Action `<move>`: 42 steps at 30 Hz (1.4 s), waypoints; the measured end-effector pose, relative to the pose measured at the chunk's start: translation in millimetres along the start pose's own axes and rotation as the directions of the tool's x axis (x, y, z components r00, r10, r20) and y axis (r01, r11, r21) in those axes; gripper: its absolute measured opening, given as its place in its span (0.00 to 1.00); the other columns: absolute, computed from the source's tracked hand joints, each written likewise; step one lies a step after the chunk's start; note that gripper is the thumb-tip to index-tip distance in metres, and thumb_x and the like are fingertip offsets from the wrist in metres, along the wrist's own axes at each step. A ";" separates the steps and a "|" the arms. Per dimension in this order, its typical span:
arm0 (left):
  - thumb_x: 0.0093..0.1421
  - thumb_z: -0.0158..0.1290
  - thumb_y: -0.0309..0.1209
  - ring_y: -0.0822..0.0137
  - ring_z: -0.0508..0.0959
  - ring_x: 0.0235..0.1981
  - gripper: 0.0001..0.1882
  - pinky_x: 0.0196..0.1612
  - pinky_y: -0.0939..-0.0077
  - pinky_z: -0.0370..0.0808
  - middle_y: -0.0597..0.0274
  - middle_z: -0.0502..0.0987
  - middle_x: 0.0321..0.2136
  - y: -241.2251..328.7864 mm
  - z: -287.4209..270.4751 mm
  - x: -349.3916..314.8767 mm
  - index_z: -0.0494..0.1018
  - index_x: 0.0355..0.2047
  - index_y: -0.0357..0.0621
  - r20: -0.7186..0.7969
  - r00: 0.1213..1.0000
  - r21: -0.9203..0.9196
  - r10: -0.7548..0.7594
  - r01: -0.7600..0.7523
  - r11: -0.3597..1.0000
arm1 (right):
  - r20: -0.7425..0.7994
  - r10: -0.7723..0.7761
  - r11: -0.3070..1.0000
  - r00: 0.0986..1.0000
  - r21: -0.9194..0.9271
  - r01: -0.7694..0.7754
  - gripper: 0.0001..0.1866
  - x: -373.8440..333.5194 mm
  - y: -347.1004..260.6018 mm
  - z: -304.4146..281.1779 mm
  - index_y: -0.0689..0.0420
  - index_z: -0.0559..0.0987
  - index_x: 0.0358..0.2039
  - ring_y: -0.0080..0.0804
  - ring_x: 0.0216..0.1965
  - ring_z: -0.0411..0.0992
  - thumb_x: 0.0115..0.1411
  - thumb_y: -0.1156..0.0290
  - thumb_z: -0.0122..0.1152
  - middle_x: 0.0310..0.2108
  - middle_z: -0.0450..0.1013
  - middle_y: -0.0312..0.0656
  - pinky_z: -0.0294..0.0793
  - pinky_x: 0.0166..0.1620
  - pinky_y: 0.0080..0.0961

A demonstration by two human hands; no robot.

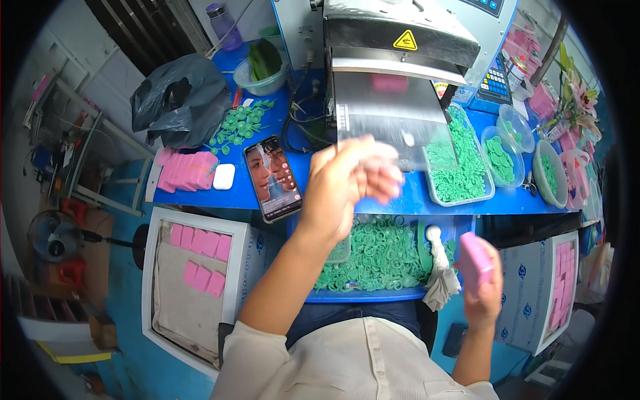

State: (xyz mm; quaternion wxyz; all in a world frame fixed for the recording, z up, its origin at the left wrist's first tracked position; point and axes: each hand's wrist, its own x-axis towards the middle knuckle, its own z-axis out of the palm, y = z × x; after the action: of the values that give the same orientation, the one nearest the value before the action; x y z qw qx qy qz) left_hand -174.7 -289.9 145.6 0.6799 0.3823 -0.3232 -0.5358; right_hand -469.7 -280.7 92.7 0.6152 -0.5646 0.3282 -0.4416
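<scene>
My left hand [350,177] is raised in front of the machine [403,33], close to the near edge of its flat metal plate [393,107]. Its fingers are bent and smeared by motion, so I cannot tell if they hold anything. A pink block [389,83] sits toward the back of that plate, under the machine's head. On the right, my right hand [485,293] is closed around another pink block [475,260], held up beside the blue tray [393,295]. Heaps of small green ring-like pieces [387,253] fill this tray at my lap.
A phone [273,180] lies left of my left hand, near a white case [224,177] and a row of pink blocks [187,171]. Right of the plate stands a clear container [493,195] of green pieces. Framed trays [152,267] with pink blocks flank me.
</scene>
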 end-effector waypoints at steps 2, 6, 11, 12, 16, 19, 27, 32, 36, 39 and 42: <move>0.63 0.43 0.36 0.62 0.80 0.24 0.19 0.25 0.76 0.77 0.46 0.78 0.27 1.1 -8.4 -30.0 0.72 0.39 0.28 0.184 0.977 -0.003 -0.110 0.112 0.994 | -0.101 -0.066 0.996 0.993 0.047 0.071 0.46 9.5 -17.4 -2.3 0.67 0.59 0.58 0.38 0.53 0.65 0.48 0.46 0.62 0.54 0.62 0.50 0.67 0.52 0.36; 0.60 0.46 0.31 0.58 0.80 0.33 0.19 0.30 0.72 0.77 0.45 0.78 0.33 -1.6 -3.9 -100.5 0.69 0.46 0.28 0.280 0.906 0.004 -0.318 0.330 0.944 | -0.171 -0.174 0.984 0.970 -0.006 0.175 0.47 21.6 -41.1 -6.6 0.67 0.61 0.56 0.39 0.50 0.68 0.46 0.43 0.63 0.51 0.65 0.50 0.70 0.49 0.35; 0.60 0.47 0.31 0.58 0.78 0.42 0.22 0.36 0.68 0.77 0.44 0.76 0.40 -39.3 -14.2 -138.1 0.65 0.51 0.29 0.264 0.847 -0.117 -0.460 0.502 0.857 | 0.437 -0.039 0.989 0.898 -0.108 0.096 0.38 39.8 -51.1 31.4 0.65 0.74 0.45 0.42 0.44 0.70 0.35 0.52 0.73 0.42 0.71 0.51 0.65 0.49 0.33; 0.60 0.47 0.31 0.58 0.77 0.42 0.22 0.36 0.68 0.77 0.44 0.75 0.41 -47.9 -16.8 -140.5 0.64 0.51 0.29 0.204 0.857 -0.163 -0.474 0.507 0.846 | 0.628 -0.036 0.958 0.778 -0.199 0.205 0.37 49.3 -49.6 42.9 0.65 0.74 0.45 0.43 0.45 0.69 0.36 0.55 0.74 0.44 0.71 0.51 0.64 0.51 0.33; 0.60 0.47 0.31 0.57 0.78 0.40 0.21 0.36 0.69 0.77 0.43 0.75 0.42 -65.2 -28.1 -138.7 0.64 0.50 0.28 0.152 0.862 -0.205 -0.483 0.506 0.838 | 0.661 -0.079 0.639 0.746 -0.541 0.547 0.36 66.6 -18.1 81.4 0.64 0.66 0.52 0.50 0.45 0.64 0.44 0.61 0.69 0.45 0.66 0.51 0.64 0.49 0.37; 0.60 0.48 0.32 0.56 0.78 0.40 0.23 0.36 0.68 0.77 0.42 0.75 0.42 -67.7 -38.4 -148.3 0.64 0.51 0.27 0.178 0.844 -0.149 -0.506 0.531 0.834 | 0.605 -0.116 0.614 0.788 -0.579 0.536 0.39 71.3 -0.8 83.0 0.65 0.64 0.53 0.52 0.47 0.63 0.44 0.61 0.70 0.48 0.63 0.53 0.63 0.52 0.41; 0.60 0.48 0.26 0.55 0.76 0.45 0.21 0.40 0.68 0.75 0.43 0.74 0.45 -70.6 -55.0 -189.1 0.64 0.53 0.29 0.263 0.765 0.014 -0.588 0.606 0.795 | 0.659 -0.182 0.470 0.730 -0.593 0.653 0.40 53.6 -16.3 83.4 0.61 0.65 0.53 0.56 0.58 0.58 0.44 0.51 0.68 0.52 0.62 0.54 0.54 0.60 0.58; 0.63 0.47 0.28 0.63 0.74 0.48 0.18 0.47 0.68 0.73 0.54 0.74 0.47 -71.2 -54.3 -194.1 0.68 0.52 0.35 0.344 0.762 0.167 -0.548 0.525 0.835 | 0.627 -0.345 0.502 0.699 -0.506 0.701 0.35 43.5 -21.2 79.8 0.60 0.69 0.50 0.51 0.53 0.61 0.46 0.53 0.66 0.51 0.64 0.52 0.61 0.56 0.52; 0.62 0.49 0.28 0.64 0.75 0.47 0.17 0.48 0.68 0.72 0.56 0.75 0.45 -71.7 -55.1 -196.9 0.70 0.51 0.39 0.333 0.758 0.285 -0.561 0.486 0.826 | 0.580 -0.450 0.485 0.679 -0.480 0.731 0.28 38.9 -25.5 79.8 0.60 0.73 0.46 0.43 0.48 0.63 0.49 0.56 0.64 0.50 0.66 0.49 0.68 0.48 0.40; 0.61 0.51 0.28 0.65 0.74 0.47 0.16 0.50 0.68 0.70 0.58 0.76 0.45 -71.8 -54.3 -193.7 0.71 0.49 0.41 0.381 0.788 0.361 -0.483 0.355 0.863 | 0.564 -0.482 0.484 0.670 -0.465 0.741 0.26 34.5 -26.1 78.9 0.61 0.73 0.45 0.41 0.48 0.64 0.49 0.58 0.64 0.49 0.68 0.47 0.69 0.46 0.35; 0.60 0.52 0.28 0.65 0.74 0.47 0.15 0.51 0.68 0.68 0.60 0.76 0.43 -67.2 -44.8 -191.3 0.72 0.48 0.41 0.335 0.815 0.345 -0.473 0.361 0.866 | 0.546 -0.502 0.488 0.671 -0.462 0.741 0.26 32.0 -26.6 77.4 0.61 0.74 0.45 0.41 0.48 0.64 0.49 0.58 0.64 0.49 0.68 0.46 0.69 0.47 0.36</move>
State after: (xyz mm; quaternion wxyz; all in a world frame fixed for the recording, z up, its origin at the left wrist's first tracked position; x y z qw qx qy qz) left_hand -210.5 -104.4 59.3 0.4040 0.4111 -0.4343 -0.6922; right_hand -391.8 -277.9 133.3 0.2178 -0.8878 0.1177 -0.3881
